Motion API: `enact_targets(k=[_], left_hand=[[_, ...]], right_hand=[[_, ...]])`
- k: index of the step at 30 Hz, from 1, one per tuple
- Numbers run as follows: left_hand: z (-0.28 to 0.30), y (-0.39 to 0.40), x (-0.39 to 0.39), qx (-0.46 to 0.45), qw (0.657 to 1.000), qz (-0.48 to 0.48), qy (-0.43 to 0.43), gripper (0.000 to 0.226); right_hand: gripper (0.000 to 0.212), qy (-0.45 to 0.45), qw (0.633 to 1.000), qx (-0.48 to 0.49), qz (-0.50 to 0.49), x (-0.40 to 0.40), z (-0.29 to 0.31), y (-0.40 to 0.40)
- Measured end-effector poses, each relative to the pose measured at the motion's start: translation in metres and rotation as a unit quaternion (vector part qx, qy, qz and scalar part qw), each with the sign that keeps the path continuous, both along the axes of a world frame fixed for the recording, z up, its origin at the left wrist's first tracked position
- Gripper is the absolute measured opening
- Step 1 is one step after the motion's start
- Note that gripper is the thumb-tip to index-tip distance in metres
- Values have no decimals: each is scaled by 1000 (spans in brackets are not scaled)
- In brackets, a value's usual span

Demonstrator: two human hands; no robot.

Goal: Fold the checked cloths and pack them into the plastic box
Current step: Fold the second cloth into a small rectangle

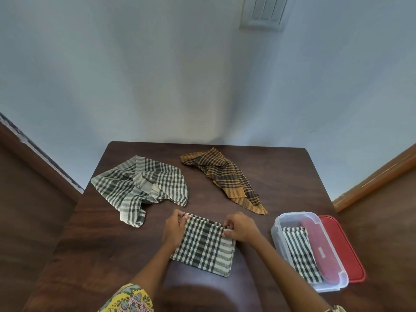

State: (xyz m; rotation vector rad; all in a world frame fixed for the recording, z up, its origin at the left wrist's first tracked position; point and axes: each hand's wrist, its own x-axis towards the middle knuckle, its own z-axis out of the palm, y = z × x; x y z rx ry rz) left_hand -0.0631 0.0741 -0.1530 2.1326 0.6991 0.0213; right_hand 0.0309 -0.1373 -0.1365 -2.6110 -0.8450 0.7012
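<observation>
A black-and-white checked cloth [203, 245] lies folded into a rectangle on the dark wooden table [94, 239] in front of me. My left hand [174, 228] pinches its far left corner and my right hand [239, 227] pinches its far right corner. A crumpled green-and-white checked cloth [139, 188] lies at the back left. An orange-and-black checked cloth [227, 176] lies loosely bunched at the back middle. The clear plastic box [279, 235] stands at the right with one folded checked cloth [301, 253] inside.
A red lid [344, 248] lies under and beside the box at the table's right edge. A pale wall rises behind the table, with wooden panels at both sides. A switch plate [265, 12] is on the wall above.
</observation>
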Motion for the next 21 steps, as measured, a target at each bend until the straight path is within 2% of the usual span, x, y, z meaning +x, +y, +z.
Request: enact_targets(k=[4,8,10,12,13,15,17,19,21], left_hand=[[0,-2,6,23,999,9,37,16],[0,0,7,28,999,1,46,14],[4,-3,8,47,997,3,60,9],[6,-9,7,144,989,7,42,25],[6,-15,5,195,981,0,10,35],[5,-29,-2,245,964,-79,-72,44],[-7,-45,-15,256,936,-203,-127,49],[-19,-49,-29,297,899,-287,-141,55],[-26,-46,-33,354,875,-316,-95,69]], right_hand=[[13,20,1000,19,-2,8,9,-6],[14,-4,996,57,-66,9,10,-1],[11,-47,993,34,-103,5,8,3],[12,-137,983,18,-119,-5,5,10],[16,-182,974,50,-125,-13,4,16],[26,-208,956,161,-131,-37,5,33],[37,-179,955,216,-94,-64,-7,50],[50,-103,979,169,-42,-86,-24,58],[57,-76,993,87,-14,-94,-43,53]])
